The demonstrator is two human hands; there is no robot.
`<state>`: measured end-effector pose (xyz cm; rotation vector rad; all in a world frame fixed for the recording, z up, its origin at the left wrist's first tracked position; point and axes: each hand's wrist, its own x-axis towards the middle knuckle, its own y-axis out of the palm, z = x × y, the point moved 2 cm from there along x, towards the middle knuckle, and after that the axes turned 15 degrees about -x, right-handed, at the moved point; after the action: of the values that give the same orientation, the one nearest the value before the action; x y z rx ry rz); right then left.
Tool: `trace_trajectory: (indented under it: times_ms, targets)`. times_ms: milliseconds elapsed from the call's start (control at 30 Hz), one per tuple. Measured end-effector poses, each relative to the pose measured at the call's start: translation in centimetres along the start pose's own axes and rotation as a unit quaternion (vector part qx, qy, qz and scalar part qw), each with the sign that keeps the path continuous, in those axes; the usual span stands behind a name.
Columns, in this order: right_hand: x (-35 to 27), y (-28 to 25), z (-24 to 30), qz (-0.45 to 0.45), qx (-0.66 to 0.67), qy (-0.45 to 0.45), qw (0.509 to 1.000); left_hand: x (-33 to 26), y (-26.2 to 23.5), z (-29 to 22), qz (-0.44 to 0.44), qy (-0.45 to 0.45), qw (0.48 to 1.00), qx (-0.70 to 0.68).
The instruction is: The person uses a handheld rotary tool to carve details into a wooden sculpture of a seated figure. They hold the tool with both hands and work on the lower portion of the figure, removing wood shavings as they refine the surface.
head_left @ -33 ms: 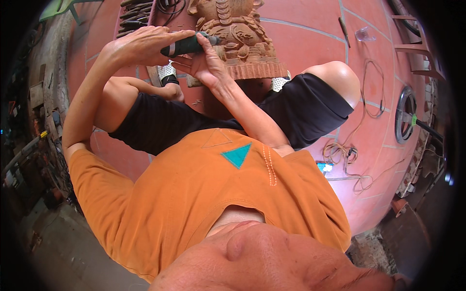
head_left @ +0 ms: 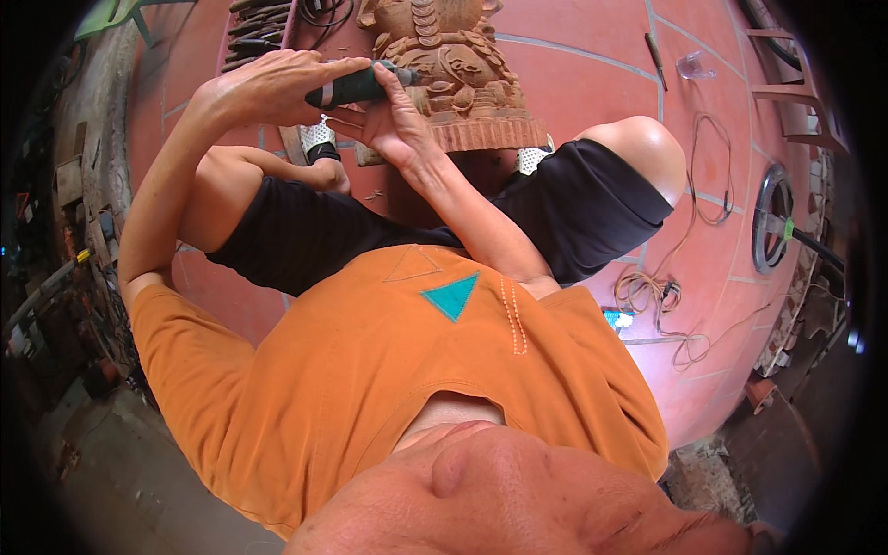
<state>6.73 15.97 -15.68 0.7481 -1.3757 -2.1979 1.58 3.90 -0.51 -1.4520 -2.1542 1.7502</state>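
My left hand (head_left: 271, 88) is closed round the rear of a dark green rotary tool (head_left: 359, 86), its index finger stretched along the top. On the tool's front part rests the thumb of my right hand (head_left: 400, 128), with the palm turned up and the other fingers reaching beneath the body. The tool's narrow tip points right at a brown carved wooden figure (head_left: 460, 79), which stands between my feet. Whether the bit touches the wood is too small to tell. The figure shows beads, curls and a ridged base; its upper end is cut off by the frame.
A pink tray (head_left: 225, 35) of several carving tools lies at the far left, by a black cable (head_left: 326, 20). Far right are a slim tool (head_left: 656, 61) and a clear cup (head_left: 696, 66). A brown cord (head_left: 661, 277) snakes over the red tiles near a wheel-like ring (head_left: 766, 219).
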Motion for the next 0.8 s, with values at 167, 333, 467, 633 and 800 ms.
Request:
trace_trajectory:
  times_ms: [167, 333, 467, 633, 800]
  targets:
    - [0.4, 0.2, -0.1, 0.017, 0.006, -0.006, 1.000, -0.1, -0.3, -0.3, 0.010, -0.018, 1.000, 0.003]
    - [0.6, 0.4, -0.5, 0.025, 0.012, 0.005, 1.000, -0.3, -0.2, -0.3, 0.020, -0.050, 0.998, -0.010]
    - [0.5, 0.3, -0.5, 0.023, 0.016, 0.010, 1.000, -0.3, -0.4, -0.6, 0.023, -0.047, 0.998, -0.018]
    - [0.2, 0.0, -0.1, 0.004, -0.002, 0.001, 1.000, 0.0, -0.2, 0.0, 0.001, -0.006, 1.000, -0.010]
    - [0.3, -0.1, 0.1, 0.001, -0.013, 0.003, 1.000, 0.6, 0.1, 0.6, 0.005, -0.006, 1.000, -0.010]
